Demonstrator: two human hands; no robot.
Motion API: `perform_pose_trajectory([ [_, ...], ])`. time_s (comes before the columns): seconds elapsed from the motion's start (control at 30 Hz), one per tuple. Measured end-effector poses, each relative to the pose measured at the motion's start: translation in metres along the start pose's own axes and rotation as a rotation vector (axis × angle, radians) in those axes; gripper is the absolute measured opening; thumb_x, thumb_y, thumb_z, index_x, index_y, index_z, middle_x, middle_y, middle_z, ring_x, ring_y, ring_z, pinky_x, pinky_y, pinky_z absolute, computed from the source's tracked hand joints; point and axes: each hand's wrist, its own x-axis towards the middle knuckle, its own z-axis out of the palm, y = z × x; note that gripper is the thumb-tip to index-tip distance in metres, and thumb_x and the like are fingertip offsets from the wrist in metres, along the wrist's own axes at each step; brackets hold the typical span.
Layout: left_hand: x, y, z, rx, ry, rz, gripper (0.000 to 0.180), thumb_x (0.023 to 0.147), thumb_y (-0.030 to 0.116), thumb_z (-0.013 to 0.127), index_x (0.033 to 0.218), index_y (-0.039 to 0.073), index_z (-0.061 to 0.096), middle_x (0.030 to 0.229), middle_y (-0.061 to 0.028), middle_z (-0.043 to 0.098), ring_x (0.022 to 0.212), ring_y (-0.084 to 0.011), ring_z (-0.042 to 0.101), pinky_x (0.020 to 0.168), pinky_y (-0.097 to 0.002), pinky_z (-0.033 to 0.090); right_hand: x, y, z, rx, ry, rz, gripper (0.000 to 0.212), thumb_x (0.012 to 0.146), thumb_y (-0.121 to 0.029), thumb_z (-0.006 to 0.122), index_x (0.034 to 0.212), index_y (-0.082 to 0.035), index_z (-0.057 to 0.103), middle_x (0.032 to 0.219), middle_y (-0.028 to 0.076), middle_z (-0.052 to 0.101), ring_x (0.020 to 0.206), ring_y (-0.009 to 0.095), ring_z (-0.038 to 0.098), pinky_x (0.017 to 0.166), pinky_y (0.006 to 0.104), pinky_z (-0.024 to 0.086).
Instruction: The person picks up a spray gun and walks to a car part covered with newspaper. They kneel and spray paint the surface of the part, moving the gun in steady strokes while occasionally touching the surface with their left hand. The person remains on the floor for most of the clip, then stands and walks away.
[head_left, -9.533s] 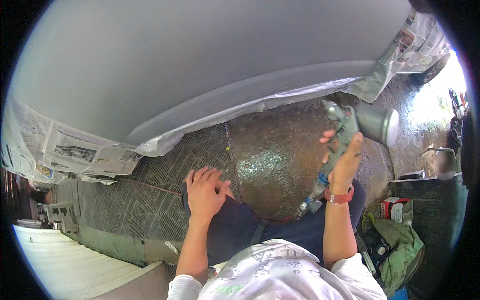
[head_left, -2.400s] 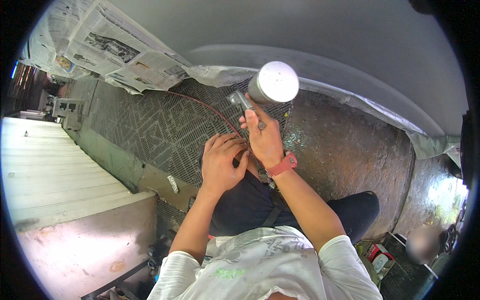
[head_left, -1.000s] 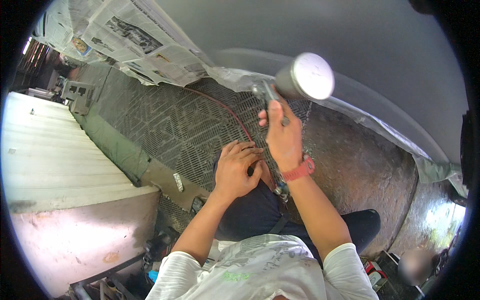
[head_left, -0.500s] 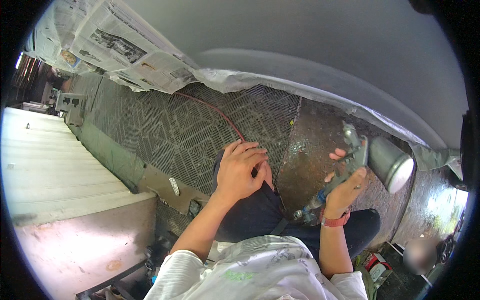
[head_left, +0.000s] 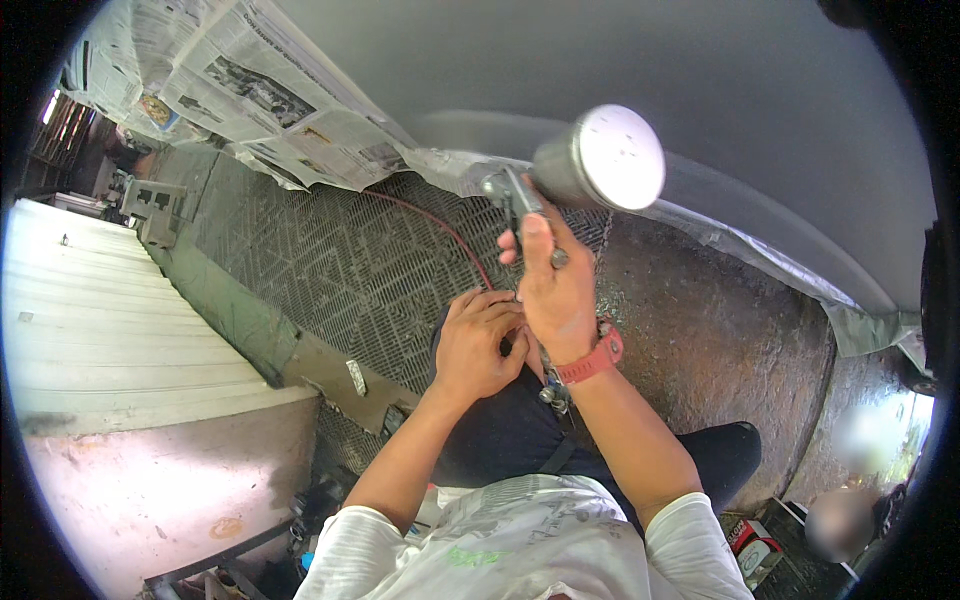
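Observation:
My right hand (head_left: 558, 285) grips a metal spray gun (head_left: 518, 200) with a round silver cup (head_left: 570, 165), its pale end facing up and right. The gun is in front of a large grey curved panel (head_left: 740, 90), and I cannot tell how far apart they are. A red band is around my right wrist. Close to the right hand, my left hand (head_left: 480, 340) rests by my bent knee with fingers curled in. A thin red hose (head_left: 445, 228) runs across the floor and disappears behind its fingers. Whatever this hand holds, if anything, is hidden.
Newspaper (head_left: 275, 100) and pale masking sheet (head_left: 740, 240) line the panel's lower edge. Below lies a dark slatted mat (head_left: 330, 250) beside wet-looking brown floor (head_left: 690, 340). A white ridged panel (head_left: 120, 340) stands at left; a red and white box (head_left: 755, 550) sits lower right.
My right hand has swung the spray gun left and up, from over the brown floor to in front of the grey panel. My left hand has barely moved.

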Motion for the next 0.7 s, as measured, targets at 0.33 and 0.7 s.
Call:
perform_pose_trajectory([
  [0.33, 0.002, 0.003, 0.008, -0.034, 0.045, 0.022, 0.019, 0.083, 0.016, 0.072, 0.097, 0.006, 0.081, 0.112, -0.0047, 0.081, 0.123, -0.0251, 0.068, 0.115, -0.0493, 0.044, -0.023, -0.016, -0.048, 0.021, 0.167, 0.006, 0.050, 0.115, -0.038, 0.048, 0.149, -0.004, 0.061, 0.097, 0.008, 0.074, 0.084, 0.013, 0.069, 0.064, 0.0276, 0.055],
  [0.7, 0.014, 0.025, 0.022, -0.005, 0.017, 0.100, 0.016, 0.084, 0.016, 0.073, 0.096, 0.009, 0.081, 0.113, -0.0031, 0.081, 0.122, -0.0263, 0.069, 0.113, -0.0500, 0.045, -0.132, -0.013, -0.199, 0.137, 0.783, -0.112, 0.069, 0.114, -0.056, 0.030, 0.152, -0.001, 0.051, 0.114, 0.017, 0.073, 0.097, 0.021, 0.073, 0.054, 0.0280, 0.055],
])
